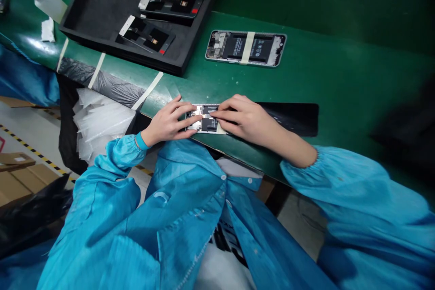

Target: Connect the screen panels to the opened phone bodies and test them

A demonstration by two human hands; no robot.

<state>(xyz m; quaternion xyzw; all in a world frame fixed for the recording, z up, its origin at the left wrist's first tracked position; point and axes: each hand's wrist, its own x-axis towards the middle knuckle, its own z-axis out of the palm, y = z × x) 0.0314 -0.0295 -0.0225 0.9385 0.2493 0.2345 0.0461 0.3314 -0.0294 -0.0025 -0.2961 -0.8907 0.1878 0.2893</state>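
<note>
our left hand [166,122] and our right hand [244,120] meet over an opened phone body [203,118], which sits near the front edge of the green counter [340,86], between the two hands. both grips are narrow and closed down on it from either side: the left fingers [190,121] reach across its left end, and the right fingers [217,115] lie over its other end, partly hiding it. its metal plates and dark inner parts show between them. a black pad [292,118] lies on the counter just beside the right hand, with our right forearm crossing in front of it.

farther up the counter sits a second phone body [245,48], its back open, with a pale strip of tape [248,47] across its battery. to the left stands a black foam tray [118,61] holding more phone parts [146,34] in rows. strips of pale tape [97,70] run over the counter edge, and a stack of clear plastic sheets [102,122] hangs below it on the left. our blue smock sleeves [118,154] are gathered at the wrists, and a cardboard box [20,181] stands on the floor at far left.
</note>
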